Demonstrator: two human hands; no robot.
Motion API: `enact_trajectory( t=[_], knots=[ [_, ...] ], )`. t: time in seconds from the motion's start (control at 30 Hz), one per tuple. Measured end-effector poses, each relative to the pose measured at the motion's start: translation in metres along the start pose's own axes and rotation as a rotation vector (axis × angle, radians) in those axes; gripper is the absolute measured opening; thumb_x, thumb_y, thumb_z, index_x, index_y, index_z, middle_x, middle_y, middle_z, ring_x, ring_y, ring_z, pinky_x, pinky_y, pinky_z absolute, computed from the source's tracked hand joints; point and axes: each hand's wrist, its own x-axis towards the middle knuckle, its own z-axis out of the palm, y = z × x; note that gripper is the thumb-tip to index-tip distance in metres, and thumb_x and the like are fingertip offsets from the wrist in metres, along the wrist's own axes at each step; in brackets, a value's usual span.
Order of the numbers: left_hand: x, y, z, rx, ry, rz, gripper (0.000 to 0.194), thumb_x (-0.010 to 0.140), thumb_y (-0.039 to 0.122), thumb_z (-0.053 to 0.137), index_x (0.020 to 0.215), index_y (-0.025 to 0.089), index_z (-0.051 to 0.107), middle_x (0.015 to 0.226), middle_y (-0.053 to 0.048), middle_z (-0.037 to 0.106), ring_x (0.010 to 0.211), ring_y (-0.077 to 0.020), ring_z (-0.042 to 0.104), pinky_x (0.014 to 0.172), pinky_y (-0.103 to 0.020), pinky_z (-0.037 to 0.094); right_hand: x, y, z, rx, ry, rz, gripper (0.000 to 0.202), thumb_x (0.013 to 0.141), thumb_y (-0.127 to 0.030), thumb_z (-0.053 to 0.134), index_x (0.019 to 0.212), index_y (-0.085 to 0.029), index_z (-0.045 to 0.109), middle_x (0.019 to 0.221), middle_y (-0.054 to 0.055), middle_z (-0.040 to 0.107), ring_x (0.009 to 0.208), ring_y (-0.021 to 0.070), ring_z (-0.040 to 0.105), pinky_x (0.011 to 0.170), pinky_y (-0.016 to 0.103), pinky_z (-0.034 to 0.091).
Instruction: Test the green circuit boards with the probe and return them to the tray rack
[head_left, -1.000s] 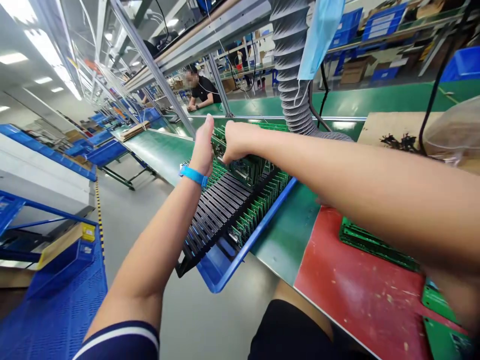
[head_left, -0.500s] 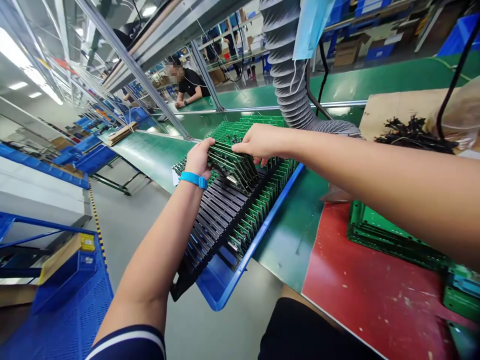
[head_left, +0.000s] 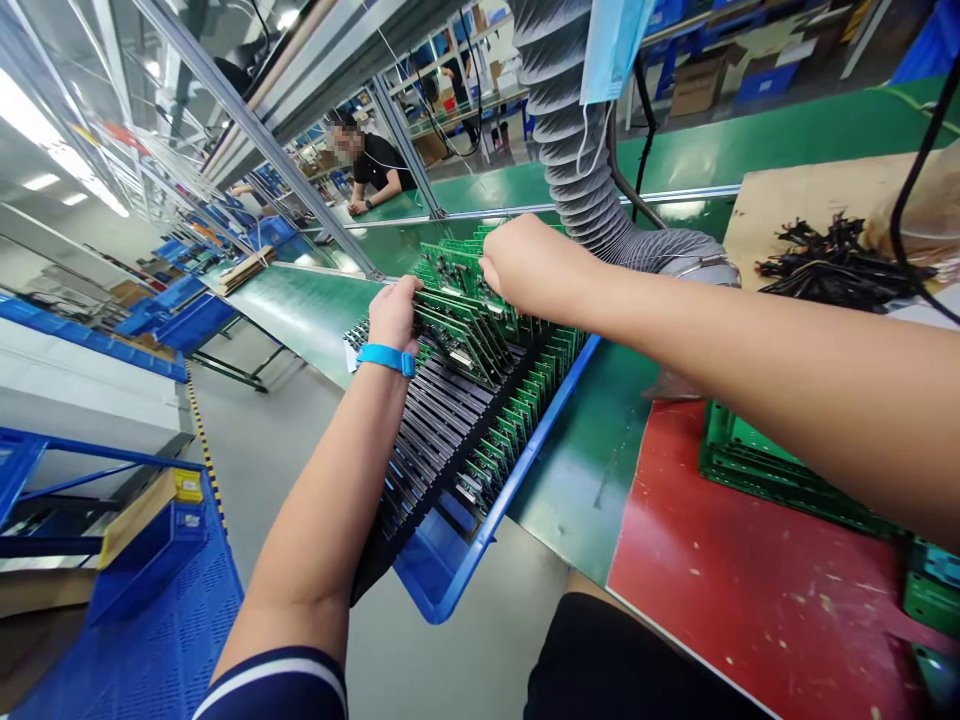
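A black slotted rack with green circuit boards standing in its slots sits tilted over a blue tray. My left hand, a blue band at its wrist, is closed around the left edge of several of these boards. My right hand is closed on the upper right edge of another circuit board, which stands higher than the boards in front of it. My right fingertips are partly hidden behind the hand. More boards stand upright in the tray, along the rack's right side.
A grey ribbed hose with a blue face mask hangs behind the rack. Stacked green panels lie on a red board at right. Black cables lie beyond. Another person leans on the green bench.
My right hand has risen and turned, and a circuit board now stands raised at it, apart from the front ones. My left hand has stayed nearly in place on the boards.
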Motion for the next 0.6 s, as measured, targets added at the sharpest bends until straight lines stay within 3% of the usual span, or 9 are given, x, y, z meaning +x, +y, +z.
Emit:
enact_trajectory(
  t=[0.27, 0.6],
  knots=[
    [-0.001, 0.000, 0.004, -0.021, 0.016, 0.055, 0.008, 0.063, 0.016, 0.060, 0.060, 0.019, 0.053, 0.059, 0.004, 0.050, 0.049, -0.0101, 0.045, 0.047, -0.025, 0.038, -0.005, 0.016, 0.010, -0.091, -0.014, -0.005, 0.027, 0.088, -0.017, 0.048, 0.065, -0.016, 0.063, 0.054, 0.008, 0.059, 0.061, 0.0224, 0.060, 0.064, 0.036, 0.049],
    [0.007, -0.006, 0.001, -0.058, -0.019, 0.079, 0.006, 0.061, 0.017, 0.061, 0.062, 0.018, 0.055, 0.062, 0.004, 0.054, 0.052, -0.0094, 0.047, 0.047, -0.022, 0.039, -0.009, 0.000, 0.013, -0.113, -0.045, -0.020, 0.026, 0.089, -0.015, 0.044, 0.080, -0.011, 0.068, 0.077, 0.015, 0.068, 0.070, 0.0252, 0.064, 0.061, 0.033, 0.045]
  ],
)
